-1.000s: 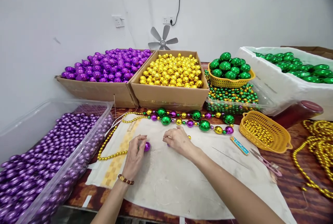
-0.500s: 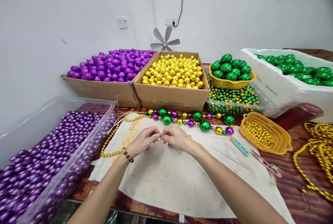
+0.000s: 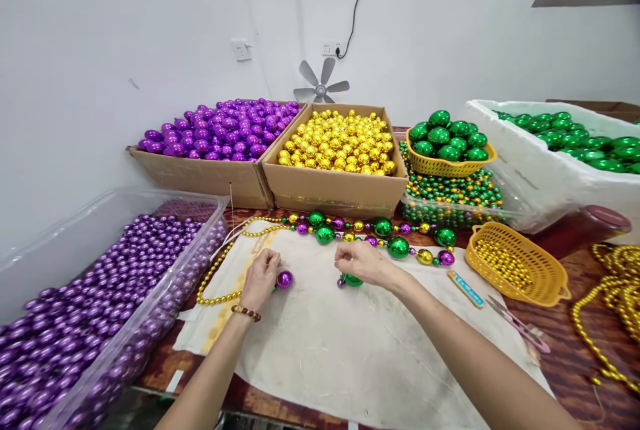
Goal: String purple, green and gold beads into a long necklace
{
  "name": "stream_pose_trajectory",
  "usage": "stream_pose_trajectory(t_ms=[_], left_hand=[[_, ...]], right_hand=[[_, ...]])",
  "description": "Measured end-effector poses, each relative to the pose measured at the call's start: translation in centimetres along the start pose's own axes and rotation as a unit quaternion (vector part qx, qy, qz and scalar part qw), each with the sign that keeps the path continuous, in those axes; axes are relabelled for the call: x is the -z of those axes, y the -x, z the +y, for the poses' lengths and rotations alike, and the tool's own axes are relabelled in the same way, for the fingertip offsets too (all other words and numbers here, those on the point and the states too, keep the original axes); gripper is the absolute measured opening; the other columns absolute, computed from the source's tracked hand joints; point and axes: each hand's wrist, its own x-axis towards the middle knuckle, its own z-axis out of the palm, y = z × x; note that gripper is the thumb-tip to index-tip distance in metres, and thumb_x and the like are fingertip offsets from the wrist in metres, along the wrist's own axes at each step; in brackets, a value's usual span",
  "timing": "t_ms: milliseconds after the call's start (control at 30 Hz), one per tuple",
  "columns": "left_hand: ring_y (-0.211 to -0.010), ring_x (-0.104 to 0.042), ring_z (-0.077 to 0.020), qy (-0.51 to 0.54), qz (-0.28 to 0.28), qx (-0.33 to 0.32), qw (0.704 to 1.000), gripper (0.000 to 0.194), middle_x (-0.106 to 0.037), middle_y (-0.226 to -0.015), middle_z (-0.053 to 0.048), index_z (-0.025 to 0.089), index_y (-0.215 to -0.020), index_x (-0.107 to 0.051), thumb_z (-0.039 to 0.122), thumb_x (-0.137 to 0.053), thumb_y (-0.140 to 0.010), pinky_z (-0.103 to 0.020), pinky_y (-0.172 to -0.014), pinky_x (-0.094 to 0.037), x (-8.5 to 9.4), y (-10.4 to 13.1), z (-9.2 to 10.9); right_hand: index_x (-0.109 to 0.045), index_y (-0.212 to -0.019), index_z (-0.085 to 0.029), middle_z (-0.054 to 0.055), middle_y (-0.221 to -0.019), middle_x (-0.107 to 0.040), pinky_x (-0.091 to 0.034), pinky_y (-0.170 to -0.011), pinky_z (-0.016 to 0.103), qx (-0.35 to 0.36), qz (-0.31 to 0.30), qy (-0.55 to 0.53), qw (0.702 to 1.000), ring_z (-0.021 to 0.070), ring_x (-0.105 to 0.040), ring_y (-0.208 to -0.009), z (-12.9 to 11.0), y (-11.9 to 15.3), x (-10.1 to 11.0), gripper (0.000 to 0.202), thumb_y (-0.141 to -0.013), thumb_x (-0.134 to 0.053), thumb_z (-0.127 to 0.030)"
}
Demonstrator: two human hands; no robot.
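Observation:
My left hand is closed in a pinch over the cloth, and what its fingertips hold is too fine to make out. Right beside it is a large shiny purple bead. Some way to the right, my right hand is also closed, thumb against fingers, its hold hidden. Just below those fingers are a small purple bead and a large green bead, partly covered by the hand. Behind both hands lies a strung garland of green, gold and purple beads, joined to gold bead strands.
A pale cloth covers the table's middle. Scissors, a blue-labelled strip and a yellow basket of gold beads sit at right. A clear bin of purple beads stands left; cartons and a foam box stand behind.
My hands, fingertips together half a second ago, have drawn apart to left and right. The purple bead by the left hand and the green bead by the right now show.

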Motion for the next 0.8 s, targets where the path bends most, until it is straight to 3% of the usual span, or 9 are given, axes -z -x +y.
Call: stream_pose_trajectory(t_ms=[233,367,467,533,667,800], left_hand=[[-0.071,-0.060,-0.0192,0.005,-0.052,-0.006,0.999,0.034,-0.065,-0.079,-0.003,0.019,-0.082,-0.057,0.048,-0.040,-0.088,-0.031,-0.066,-0.044,0.0,0.0,-0.1],[-0.099,-0.059,-0.0228,0.005,-0.102,-0.041,0.994,0.043,-0.065,-0.109,-0.008,0.019,-0.116,-0.056,0.049,-0.046,-0.086,-0.035,-0.084,-0.044,1.0,0.8,0.5],[-0.114,-0.050,-0.0288,-0.092,-0.161,-0.094,0.978,0.061,-0.061,-0.119,-0.009,0.025,-0.132,-0.047,0.045,-0.063,-0.077,-0.045,-0.095,-0.034,1.8,2.0,0.3],[-0.113,-0.049,-0.0301,-0.164,-0.175,-0.131,0.962,0.054,-0.062,-0.118,-0.008,0.027,-0.129,-0.051,0.041,-0.063,-0.078,-0.047,-0.094,-0.031,1.9,2.6,-0.1],[-0.108,-0.050,-0.0285,-0.191,-0.150,-0.172,0.955,0.049,-0.063,-0.117,-0.008,0.025,-0.128,-0.050,0.036,-0.061,-0.082,-0.046,-0.091,-0.031,0.9,3.0,0.3],[-0.106,-0.052,-0.0278,-0.151,-0.170,-0.217,0.949,0.059,-0.064,-0.114,-0.009,0.024,-0.137,-0.040,0.033,-0.061,-0.082,-0.046,-0.092,-0.032,-1.3,2.7,2.9]], right_hand=[[-0.060,-0.080,-0.015,-0.001,-0.066,-0.060,-0.046,-0.062,0.023,-0.010,-0.001,-0.178,0.984,0.0119,-0.059,-0.061,-2.0,0.3,2.8,0.012,-0.077,-0.055,-0.027],[-0.058,-0.080,-0.016,-0.003,-0.062,-0.058,-0.046,-0.059,0.024,-0.013,0.043,-0.224,0.974,0.0108,-0.057,-0.056,-2.5,0.6,3.3,0.014,-0.078,-0.057,-0.030],[-0.056,-0.077,-0.016,-0.002,-0.063,-0.057,-0.045,-0.053,0.023,-0.025,0.081,-0.234,0.969,0.0101,-0.056,-0.050,-1.9,0.7,3.1,0.016,-0.077,-0.058,-0.032],[-0.056,-0.078,-0.016,-0.002,-0.062,-0.057,-0.045,-0.053,0.023,-0.030,0.093,-0.233,0.967,0.0105,-0.056,-0.050,-1.4,0.9,2.9,0.017,-0.077,-0.058,-0.033],[-0.056,-0.080,-0.016,-0.001,-0.065,-0.061,-0.048,-0.055,0.024,-0.032,0.071,-0.217,0.973,0.0122,-0.060,-0.054,-0.4,1.6,2.3,0.018,-0.079,-0.056,-0.034],[-0.059,-0.080,-0.016,0.001,-0.066,-0.064,-0.048,-0.057,0.023,-0.029,0.028,-0.159,0.986,0.0133,-0.062,-0.059,0.3,2.5,1.3,0.012,-0.080,-0.054,-0.027]])
